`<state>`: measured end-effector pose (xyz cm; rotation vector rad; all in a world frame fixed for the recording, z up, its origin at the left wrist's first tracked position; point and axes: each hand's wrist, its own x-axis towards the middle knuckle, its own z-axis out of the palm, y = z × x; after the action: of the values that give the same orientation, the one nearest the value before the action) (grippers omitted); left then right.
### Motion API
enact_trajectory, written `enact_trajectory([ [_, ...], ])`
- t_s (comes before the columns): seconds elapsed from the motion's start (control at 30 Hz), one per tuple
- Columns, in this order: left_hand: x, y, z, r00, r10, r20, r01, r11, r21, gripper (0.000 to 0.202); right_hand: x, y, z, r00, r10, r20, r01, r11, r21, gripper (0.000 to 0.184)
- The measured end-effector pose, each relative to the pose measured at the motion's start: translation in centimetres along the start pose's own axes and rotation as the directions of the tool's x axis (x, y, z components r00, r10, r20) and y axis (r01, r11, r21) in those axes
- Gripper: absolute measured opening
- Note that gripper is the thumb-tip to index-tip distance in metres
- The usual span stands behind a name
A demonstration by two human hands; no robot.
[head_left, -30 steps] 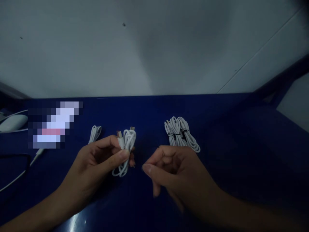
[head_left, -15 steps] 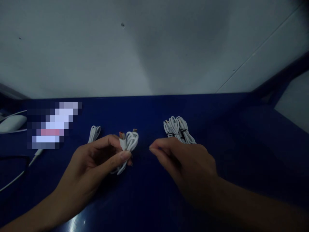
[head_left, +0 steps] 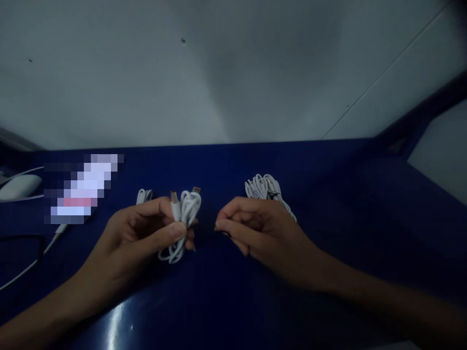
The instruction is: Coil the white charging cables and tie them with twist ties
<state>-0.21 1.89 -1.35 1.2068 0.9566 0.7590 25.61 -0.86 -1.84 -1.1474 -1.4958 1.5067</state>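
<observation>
- White coiled cable [head_left: 184, 214], head view: pinched between thumb and fingers of the left hand [head_left: 140, 233], held above the blue table [head_left: 226, 291]; long axis runs near to far, two plugs at the far end, loops hanging at the near end.
- Left hand: closed on the cable, forearm entering from the lower left.
- Right hand [head_left: 255, 228]: fingers curled, thumb and forefinger tips pinched together on something small and dark, too small to tell; just right of the cable, apart from it.
- Pile of white cables [head_left: 264, 187]: on the table behind the right hand.
- Small white cable [head_left: 143, 195]: behind the left hand.
</observation>
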Motion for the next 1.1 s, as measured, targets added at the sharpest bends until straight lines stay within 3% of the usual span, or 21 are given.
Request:
enact_trajectory([
  [0.1, -0.2, 0.4, 0.2, 1.000, -0.001, -0.014, 0.000, 0.998, -0.068, 0.020, -0.1, -0.5, 0.3, 0.978, 0.140, 0.152, -0.167, 0.968, 0.185, 0.022],
  [0.2, -0.6, 1.0, 0.5, 1.000, 0.009, 0.020, -0.006, 0.991, -0.135, 0.020, -0.7, -1.0, 0.9, 0.931, 0.196, 0.308, -0.302, 0.887, 0.349, 0.017],
  [0.3, -1.1, 1.3, 0.9, 0.998, 0.004, 0.067, 0.008, 0.984, -0.177, 0.024, -1.7, -1.5, 2.2, 0.896, 0.246, 0.369, -0.407, 0.786, 0.466, 0.013],
  [0.43, -1.8, 1.3, 1.1, 0.994, 0.018, 0.107, 0.001, 0.984, -0.179, 0.024, -3.8, -2.1, 4.9, 0.924, 0.254, 0.287, -0.381, 0.699, 0.605, 0.019],
  [0.57, -2.7, 1.3, 1.3, 0.991, 0.089, 0.096, -0.079, 0.992, -0.101, 0.023, -6.3, -1.8, 8.1, 0.950, 0.275, 0.149, -0.290, 0.598, 0.747, 0.027],
  [0.77, -4.6, 1.5, 2.3, 0.967, 0.245, 0.074, -0.249, 0.968, 0.045, 0.018, -9.8, -1.2, 11.4, 0.960, 0.266, -0.081, -0.138, 0.708, 0.693, 0.045],
  [0.9, -5.4, 1.6, 2.5, 0.950, 0.302, 0.073, -0.308, 0.948, 0.085, 0.017, -11.2, -2.0, 11.2, 0.950, 0.274, -0.148, -0.107, 0.733, 0.672, 0.045],
  [1.1, -5.0, 1.7, 1.9, 0.963, 0.259, 0.070, -0.265, 0.961, 0.076, 0.017, -10.8, -2.2, 10.7, 0.901, 0.342, -0.268, -0.106, 0.771, 0.628, 0.045],
])
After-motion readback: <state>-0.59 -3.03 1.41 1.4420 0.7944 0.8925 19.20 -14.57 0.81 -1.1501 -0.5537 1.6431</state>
